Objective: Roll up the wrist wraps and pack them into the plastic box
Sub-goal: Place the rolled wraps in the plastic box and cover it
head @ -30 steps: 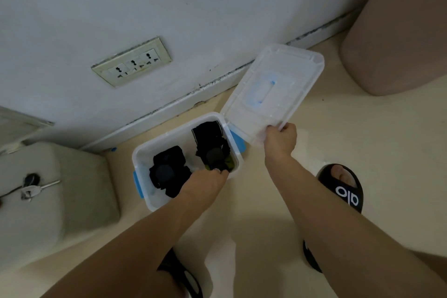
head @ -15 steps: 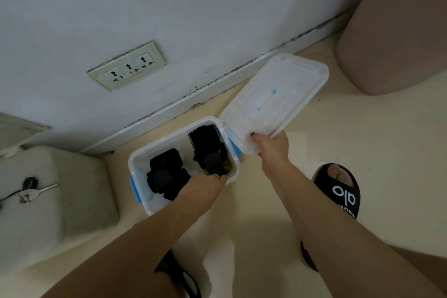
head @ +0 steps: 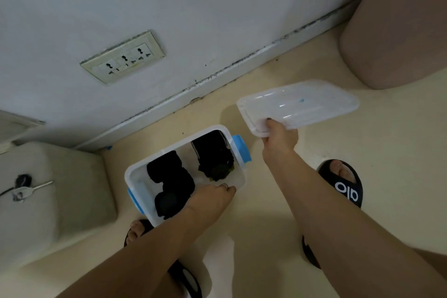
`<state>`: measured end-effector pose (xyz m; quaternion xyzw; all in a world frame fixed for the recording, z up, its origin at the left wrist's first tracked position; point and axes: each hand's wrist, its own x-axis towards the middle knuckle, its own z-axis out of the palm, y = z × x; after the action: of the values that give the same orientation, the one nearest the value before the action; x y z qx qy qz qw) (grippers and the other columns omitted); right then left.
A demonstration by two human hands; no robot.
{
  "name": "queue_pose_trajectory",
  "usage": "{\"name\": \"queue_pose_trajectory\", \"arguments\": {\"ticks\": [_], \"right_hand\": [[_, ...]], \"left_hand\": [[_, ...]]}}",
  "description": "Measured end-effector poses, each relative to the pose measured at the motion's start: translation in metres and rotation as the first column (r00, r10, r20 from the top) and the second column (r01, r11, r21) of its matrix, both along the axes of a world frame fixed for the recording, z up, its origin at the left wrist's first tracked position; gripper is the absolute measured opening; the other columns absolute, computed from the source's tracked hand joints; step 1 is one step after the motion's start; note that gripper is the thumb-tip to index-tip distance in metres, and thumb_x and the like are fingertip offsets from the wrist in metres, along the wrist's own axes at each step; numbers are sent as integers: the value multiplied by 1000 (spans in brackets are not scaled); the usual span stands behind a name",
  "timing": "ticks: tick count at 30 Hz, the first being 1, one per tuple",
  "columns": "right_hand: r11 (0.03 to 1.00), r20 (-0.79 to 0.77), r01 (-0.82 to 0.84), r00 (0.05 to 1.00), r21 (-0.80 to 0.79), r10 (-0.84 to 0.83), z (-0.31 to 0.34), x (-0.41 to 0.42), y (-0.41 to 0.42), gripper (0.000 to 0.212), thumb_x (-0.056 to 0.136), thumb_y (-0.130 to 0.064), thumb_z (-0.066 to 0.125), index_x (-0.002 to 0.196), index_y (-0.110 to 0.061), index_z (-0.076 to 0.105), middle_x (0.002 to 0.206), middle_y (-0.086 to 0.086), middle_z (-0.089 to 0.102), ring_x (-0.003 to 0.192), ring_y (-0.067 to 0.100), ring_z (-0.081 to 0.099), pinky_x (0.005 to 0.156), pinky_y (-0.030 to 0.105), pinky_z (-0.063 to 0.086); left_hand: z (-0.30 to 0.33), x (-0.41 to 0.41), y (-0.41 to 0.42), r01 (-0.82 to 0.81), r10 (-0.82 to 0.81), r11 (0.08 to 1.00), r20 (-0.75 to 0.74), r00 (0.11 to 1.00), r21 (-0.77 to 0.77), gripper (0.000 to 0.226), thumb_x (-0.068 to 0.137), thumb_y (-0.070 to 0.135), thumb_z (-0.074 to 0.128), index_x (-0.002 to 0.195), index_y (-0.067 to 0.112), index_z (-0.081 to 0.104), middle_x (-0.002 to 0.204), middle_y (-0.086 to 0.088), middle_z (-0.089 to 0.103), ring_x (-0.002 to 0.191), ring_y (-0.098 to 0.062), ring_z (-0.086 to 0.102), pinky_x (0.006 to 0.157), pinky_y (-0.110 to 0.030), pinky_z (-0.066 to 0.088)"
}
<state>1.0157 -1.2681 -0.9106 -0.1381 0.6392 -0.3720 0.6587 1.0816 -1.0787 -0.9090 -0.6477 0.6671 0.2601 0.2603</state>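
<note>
The left hand (head: 212, 197) reaches forward, fingers curled over the near rim of the plastic box (head: 135, 176), which sits on the floor at about 7 o'clock of centre. The right hand (head: 279, 139), at 3 o'clock of the box, pinches the clear lid (head: 304, 104) by its near edge, held off the box. Black rolled wrist wraps (head: 169, 181) fill the box; the left fingertips are hidden by the hand's back.

A cream triple wall socket (head: 123, 57) is set in the far grey wall (head: 217, 7) above a white skirting board (head: 217, 80), keys (head: 23, 189) are laid on a pale cushion (head: 48, 189) at left, a brown rounded seat (head: 399, 31) is placed far right, and black slides (head: 348, 191) are worn on the beige floor (head: 387, 152).
</note>
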Motion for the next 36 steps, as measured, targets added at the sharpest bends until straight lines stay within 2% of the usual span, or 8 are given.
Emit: {"name": "queue_pose_trajectory", "arguments": {"ticks": [7, 11, 19, 21, 24, 26, 31, 36], "right_hand": [[990, -31, -85, 996, -115, 82, 16, 1, 24, 45, 80, 1, 73, 119, -22, 70, 117, -1, 76, 109, 19, 73, 103, 43, 57], [948, -151, -201, 974, -247, 168, 38, 12, 33, 39, 89, -5, 73, 124, -19, 65, 114, -7, 72, 106, 13, 70, 92, 24, 56], [754, -338, -457, 884, -471, 324, 88, 24, 60, 18, 96, -18, 67, 93, -32, 56, 93, -10, 65, 80, -5, 63, 70, 10, 48], [645, -432, -564, 821, -515, 373, 92, 24, 71, 13, 96, -21, 67, 94, -24, 55, 92, -1, 62, 78, 3, 60, 67, 13, 47], [421, -660, -754, 651, -504, 376, 92, 20, 91, 21, 97, -24, 65, 90, -17, 46, 89, 3, 50, 71, 15, 49, 62, 28, 45], [256, -783, -846, 531, -468, 324, 94, 13, 100, 16, 99, -21, 63, 96, -15, 48, 97, 1, 48, 72, 18, 50, 61, 37, 49], [-243, -964, -933, 254, -267, 84, 104, -6, 100, 32, 77, 4, 75, 101, -7, 57, 103, 9, 58, 66, 27, 51, 49, 35, 41], [-444, -973, -894, 155, -64, -171, 124, -8, 94, 51, 56, 12, 81, 100, -8, 66, 107, 16, 64, 75, 33, 57, 64, 33, 39]], "left_hand": [[17, 29, -12, -6, 11, 998, 84, 996, -60, 48, 97, -5, 45, 143, 8, 38, 121, -12, 59, 97, -31, 67, 67, -38, 43], [25, 37, -13, -36, 39, 999, 90, 995, -41, 42, 101, 0, 45, 142, 9, 40, 119, -13, 60, 97, -32, 66, 66, -38, 40], [55, 80, 13, -539, 465, 825, -339, 818, -168, 30, 107, 25, 45, 132, 13, 54, 102, -4, 64, 91, -22, 64, 76, -37, 52], [73, 100, 13, -750, 648, 657, -448, 616, -81, 27, 108, 26, 42, 128, 15, 58, 111, -3, 68, 103, -23, 65, 91, -37, 52], [113, 111, 10, -935, 752, 124, -646, -129, 331, 35, 110, 38, 39, 124, 12, 58, 120, -12, 71, 108, -28, 70, 99, -39, 55], [140, 109, 7, -840, 600, -69, -650, -466, 539, 58, 105, 60, 36, 125, 10, 58, 117, -19, 72, 104, -32, 74, 89, -42, 60], [176, 112, 17, -619, 246, -165, -575, -780, 768, 89, 95, 81, 25, 129, 5, 56, 118, -23, 70, 99, -37, 76, 77, -47, 63], [175, 115, 58, -459, -13, -143, -465, -885, 877, 56, 102, 50, 46, 137, 9, 61, 132, -22, 65, 113, -40, 71, 87, -55, 61]]}}
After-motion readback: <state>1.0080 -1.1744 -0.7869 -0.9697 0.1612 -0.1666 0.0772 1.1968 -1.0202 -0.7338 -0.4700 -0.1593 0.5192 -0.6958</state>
